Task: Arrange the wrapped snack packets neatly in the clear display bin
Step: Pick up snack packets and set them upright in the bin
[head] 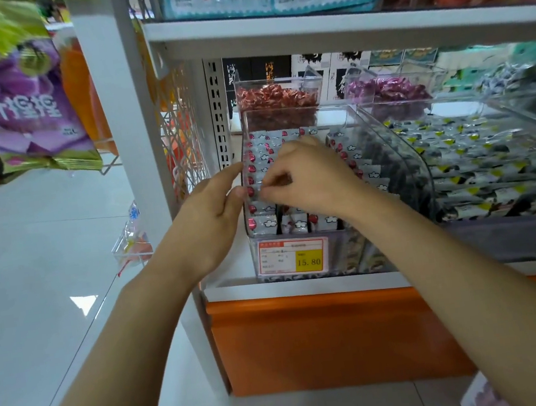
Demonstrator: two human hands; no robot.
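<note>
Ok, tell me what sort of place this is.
Most likely a snack shop or supermarket aisle: a 15.80 price tag on the clear display bin of wrapped snack packets, white shelving stocked with packaged goods, and hanging snack bags.

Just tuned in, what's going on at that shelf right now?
A person is tidying the wrapped snack packets in the clear display bin on the lower shelf. The right hand reaches into the bin, its fingers curled and pinching packets in the left row. The left hand rests with straight fingers against the bin's outer left wall. Most packets already stand in rows, above a price tag on the bin's front.
</note>
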